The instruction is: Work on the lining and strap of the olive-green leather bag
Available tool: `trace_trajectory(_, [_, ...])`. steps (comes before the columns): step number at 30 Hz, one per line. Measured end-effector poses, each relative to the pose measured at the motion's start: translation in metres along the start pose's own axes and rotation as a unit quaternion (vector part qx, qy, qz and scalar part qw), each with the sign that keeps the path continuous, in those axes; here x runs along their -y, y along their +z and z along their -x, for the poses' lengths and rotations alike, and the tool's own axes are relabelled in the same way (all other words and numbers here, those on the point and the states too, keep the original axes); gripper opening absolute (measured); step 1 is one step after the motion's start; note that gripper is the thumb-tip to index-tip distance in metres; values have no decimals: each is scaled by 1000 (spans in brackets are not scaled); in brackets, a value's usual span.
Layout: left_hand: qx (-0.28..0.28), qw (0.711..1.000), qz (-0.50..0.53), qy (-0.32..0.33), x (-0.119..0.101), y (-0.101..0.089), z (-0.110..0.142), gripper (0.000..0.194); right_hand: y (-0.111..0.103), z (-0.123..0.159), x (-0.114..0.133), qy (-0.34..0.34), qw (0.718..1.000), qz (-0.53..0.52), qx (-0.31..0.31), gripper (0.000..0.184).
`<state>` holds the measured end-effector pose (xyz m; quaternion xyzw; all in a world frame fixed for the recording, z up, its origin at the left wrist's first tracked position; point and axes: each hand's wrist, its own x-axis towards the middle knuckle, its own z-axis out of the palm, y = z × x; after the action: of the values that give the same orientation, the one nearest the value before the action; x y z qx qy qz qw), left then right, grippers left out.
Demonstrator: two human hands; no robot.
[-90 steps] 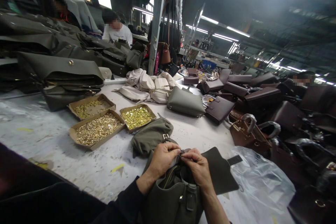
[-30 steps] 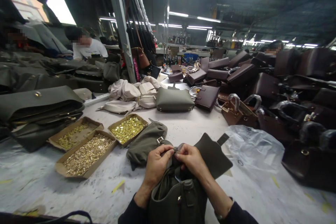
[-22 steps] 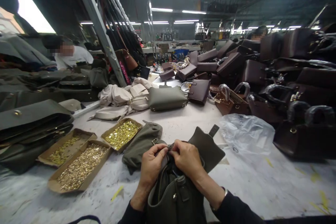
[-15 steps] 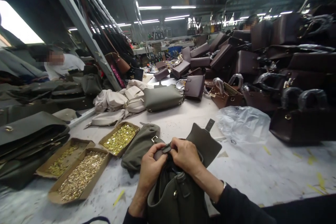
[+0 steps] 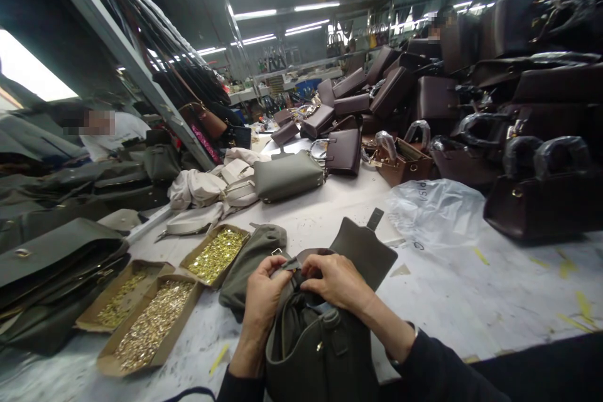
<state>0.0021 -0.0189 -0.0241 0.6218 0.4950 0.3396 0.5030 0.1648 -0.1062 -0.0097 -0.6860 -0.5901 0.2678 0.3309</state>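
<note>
Hands on the olive handbag [image 5: 320, 352] at the table's [image 5: 471, 289] near edge: left hand [image 5: 261, 292] and right hand [image 5: 336, 279] both pinching its top strap, fingertips pressed together. Trays of gold hardware [image 5: 151, 320] sit left of the bag, clear plastic bag [image 5: 433, 210] off to its right.

— Where is the camera sitting?
— It is riding on the person's head, looking forward and down across the white worktable [image 5: 471, 289], tilted so the far shelving is leaning.
— How near is it getting?
— Very near: the left hand [image 5: 260, 292] and right hand [image 5: 335, 279] are filling the lower middle, gripping the olive handbag [image 5: 320, 352] right under the lens.
— And farther off?
— It is taking in the trays of brass fittings [image 5: 151, 320] at left and the stacked brown handbags [image 5: 541, 201] at right. Only one view is showing.
</note>
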Motion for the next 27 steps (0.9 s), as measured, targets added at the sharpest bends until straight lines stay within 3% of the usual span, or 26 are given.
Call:
trace_trajectory(6, [-60,995,-66,49,5,9,10,23,6,-1,11,-8,995,88,36,12])
trace_trajectory(10, [-75,988,-105,90,5,13,17,21,9,-1,12,-2,992,122,5,5])
trace_trajectory(14, [-80,993,-54,61,8,10,15,27,12,0,11,-5,987,158,-29,8])
trace_trajectory(19, [-55,997,-54,4,11,7,12,24,15,0,9,-9,985,171,-26,7])
trace_trajectory(23, [-38,995,-92,33,4,7,15,21,15,1,6,-2,986,165,-27,7])
trace_trajectory(27, [16,988,-135,67,-3,10,19,31,14,1,2,6,986,164,-27,8])
